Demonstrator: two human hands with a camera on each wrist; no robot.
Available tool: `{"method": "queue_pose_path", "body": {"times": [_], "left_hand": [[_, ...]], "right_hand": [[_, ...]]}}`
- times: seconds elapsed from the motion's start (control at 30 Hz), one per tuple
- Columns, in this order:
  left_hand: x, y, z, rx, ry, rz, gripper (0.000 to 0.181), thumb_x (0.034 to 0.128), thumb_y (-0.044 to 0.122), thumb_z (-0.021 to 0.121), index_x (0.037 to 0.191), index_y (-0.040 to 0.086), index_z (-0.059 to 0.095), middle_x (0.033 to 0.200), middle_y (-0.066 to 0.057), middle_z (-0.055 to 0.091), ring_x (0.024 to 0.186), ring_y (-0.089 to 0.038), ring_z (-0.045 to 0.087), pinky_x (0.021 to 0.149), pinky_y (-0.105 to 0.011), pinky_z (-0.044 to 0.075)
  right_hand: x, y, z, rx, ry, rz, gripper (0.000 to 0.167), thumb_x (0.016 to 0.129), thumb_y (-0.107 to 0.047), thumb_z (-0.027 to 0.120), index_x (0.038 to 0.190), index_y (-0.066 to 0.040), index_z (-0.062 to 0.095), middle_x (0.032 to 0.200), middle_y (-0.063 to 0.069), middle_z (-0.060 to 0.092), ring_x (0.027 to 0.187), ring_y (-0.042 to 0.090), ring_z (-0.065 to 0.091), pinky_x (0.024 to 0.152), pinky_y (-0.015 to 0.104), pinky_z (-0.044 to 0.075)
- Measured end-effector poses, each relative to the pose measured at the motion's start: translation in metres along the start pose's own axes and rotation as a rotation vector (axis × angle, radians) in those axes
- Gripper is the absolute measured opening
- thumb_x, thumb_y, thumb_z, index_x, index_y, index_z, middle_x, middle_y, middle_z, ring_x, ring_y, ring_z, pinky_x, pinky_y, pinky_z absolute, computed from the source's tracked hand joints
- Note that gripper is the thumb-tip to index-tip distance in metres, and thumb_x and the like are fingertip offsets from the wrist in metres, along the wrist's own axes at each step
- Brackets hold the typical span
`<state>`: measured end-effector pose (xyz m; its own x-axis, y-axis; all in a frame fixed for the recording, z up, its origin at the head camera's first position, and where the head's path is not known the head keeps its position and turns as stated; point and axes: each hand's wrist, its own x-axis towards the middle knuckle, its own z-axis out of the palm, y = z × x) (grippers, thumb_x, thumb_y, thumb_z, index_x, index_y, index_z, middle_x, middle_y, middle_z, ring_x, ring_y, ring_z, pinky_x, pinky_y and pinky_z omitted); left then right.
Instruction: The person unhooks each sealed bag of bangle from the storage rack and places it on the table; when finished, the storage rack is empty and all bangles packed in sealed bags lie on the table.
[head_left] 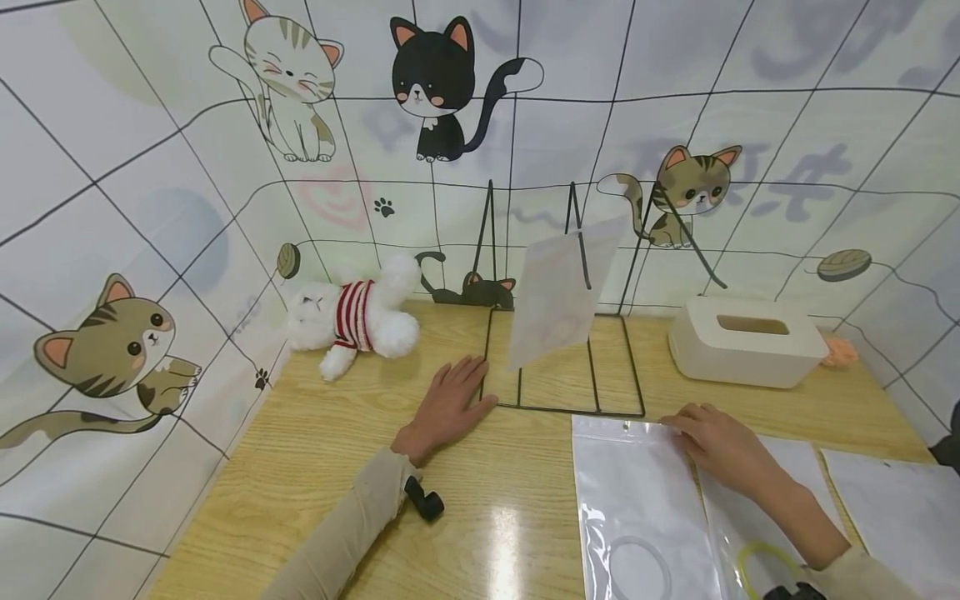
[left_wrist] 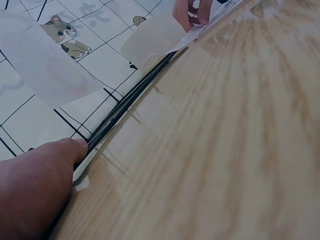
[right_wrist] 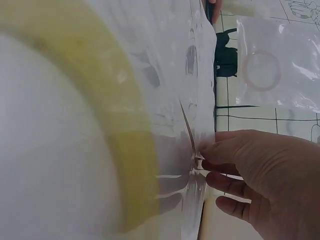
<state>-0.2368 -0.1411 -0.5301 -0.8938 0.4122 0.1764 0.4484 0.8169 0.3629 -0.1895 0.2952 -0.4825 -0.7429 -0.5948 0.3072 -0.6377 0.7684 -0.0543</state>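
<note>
My left hand lies on the table with fingers extended, touching the left side of a black wire display rack. In the left wrist view its thumb is beside the rack's base bar. A pale clear bag hangs tilted from the rack's middle hook; the right wrist view shows a pinkish ring inside it. My right hand pinches the upper right corner of a clear zip bag lying flat before the rack. Inside this bag is a whitish ring.
Right of that bag lie another bag with a yellow ring and a further white bag. A white tissue box stands behind them. A white plush toy in a striped shirt lies left. Cat-printed cloth walls enclose the table.
</note>
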Motion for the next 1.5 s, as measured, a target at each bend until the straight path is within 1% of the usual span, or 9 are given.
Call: {"method": "queue_pose_path", "body": {"times": [0.17, 0.33, 0.7, 0.83, 1.0, 1.1, 1.2, 1.33, 1.5], "left_hand": [[0.0, 0.001, -0.001, -0.006, -0.003, -0.005, 0.069, 0.1032, 0.055, 0.038, 0.158, 0.013, 0.032, 0.164, -0.003, 0.029, 0.154, -0.023, 0.022, 0.124, -0.051, 0.013], [0.001, 0.001, -0.001, -0.01, 0.002, 0.006, 0.069, 0.1032, 0.055, 0.038, 0.157, 0.012, 0.033, 0.164, -0.005, 0.031, 0.153, -0.025, 0.023, 0.124, -0.051, 0.013], [-0.001, 0.002, 0.0, -0.011, 0.002, 0.0, 0.069, 0.103, 0.055, 0.039, 0.157, 0.012, 0.033, 0.164, -0.005, 0.031, 0.153, -0.025, 0.023, 0.124, -0.052, 0.012], [-0.001, 0.002, -0.001, -0.019, -0.003, -0.001, 0.069, 0.1031, 0.055, 0.039, 0.157, 0.012, 0.032, 0.164, -0.005, 0.03, 0.154, -0.026, 0.023, 0.124, -0.052, 0.012], [-0.001, 0.001, -0.001, -0.01, 0.01, 0.009, 0.069, 0.1031, 0.055, 0.039, 0.157, 0.011, 0.033, 0.164, -0.006, 0.031, 0.153, -0.026, 0.024, 0.124, -0.052, 0.013], [0.0, 0.001, 0.001, -0.007, 0.007, 0.009, 0.069, 0.1034, 0.055, 0.038, 0.157, 0.012, 0.032, 0.164, -0.005, 0.03, 0.154, -0.025, 0.023, 0.124, -0.051, 0.013], [0.0, 0.001, 0.002, -0.015, 0.004, 0.011, 0.07, 0.1035, 0.055, 0.037, 0.158, 0.012, 0.031, 0.164, -0.005, 0.029, 0.154, -0.025, 0.022, 0.124, -0.051, 0.012], [-0.001, 0.001, 0.002, -0.016, -0.003, 0.005, 0.07, 0.1036, 0.056, 0.037, 0.158, 0.013, 0.031, 0.165, -0.005, 0.029, 0.154, -0.024, 0.022, 0.125, -0.051, 0.012], [0.0, 0.001, -0.001, -0.004, -0.019, -0.002, 0.07, 0.1037, 0.056, 0.036, 0.158, 0.013, 0.029, 0.165, -0.004, 0.027, 0.154, -0.024, 0.02, 0.125, -0.05, 0.011]], "right_hand": [[0.0, 0.0, 0.0, -0.024, -0.017, -0.014, 0.033, 0.076, -0.002, 0.081, 0.107, -0.013, 0.076, 0.092, 0.001, 0.064, 0.081, 0.021, 0.059, 0.064, 0.038, 0.05], [0.0, -0.002, -0.001, -0.022, -0.055, 0.01, 0.033, 0.076, -0.003, 0.081, 0.108, -0.012, 0.077, 0.095, 0.001, 0.063, 0.084, 0.022, 0.058, 0.066, 0.04, 0.048], [0.0, -0.002, 0.0, -0.001, -0.064, 0.031, 0.032, 0.078, -0.002, 0.08, 0.107, -0.013, 0.077, 0.095, 0.0, 0.064, 0.087, 0.023, 0.058, 0.067, 0.04, 0.047], [0.0, -0.004, 0.0, 0.0, -0.015, 0.014, 0.027, 0.077, -0.004, 0.081, 0.102, -0.012, 0.077, 0.096, 0.001, 0.065, 0.087, 0.021, 0.058, 0.068, 0.04, 0.047], [0.004, -0.006, -0.002, 0.017, 0.086, -0.04, 0.025, 0.074, -0.003, 0.082, 0.097, -0.012, 0.075, 0.097, 0.003, 0.067, 0.087, 0.021, 0.058, 0.07, 0.041, 0.048], [0.006, -0.006, -0.005, 0.021, 0.123, -0.069, 0.025, 0.073, -0.002, 0.082, 0.095, -0.011, 0.075, 0.095, 0.002, 0.067, 0.086, 0.021, 0.058, 0.07, 0.04, 0.049], [0.011, -0.004, -0.008, 0.034, 0.148, -0.099, 0.025, 0.072, -0.001, 0.082, 0.093, -0.011, 0.074, 0.093, 0.0, 0.067, 0.083, 0.02, 0.058, 0.067, 0.038, 0.048], [0.02, -0.004, -0.013, 0.048, 0.168, -0.132, 0.023, 0.072, 0.0, 0.08, 0.092, -0.011, 0.073, 0.091, -0.001, 0.067, 0.08, 0.019, 0.058, 0.068, 0.037, 0.048], [0.034, -0.008, -0.02, 0.042, 0.154, -0.112, 0.017, 0.079, -0.005, 0.078, 0.094, -0.011, 0.074, 0.091, -0.002, 0.068, 0.083, 0.02, 0.06, 0.071, 0.04, 0.05]]}}
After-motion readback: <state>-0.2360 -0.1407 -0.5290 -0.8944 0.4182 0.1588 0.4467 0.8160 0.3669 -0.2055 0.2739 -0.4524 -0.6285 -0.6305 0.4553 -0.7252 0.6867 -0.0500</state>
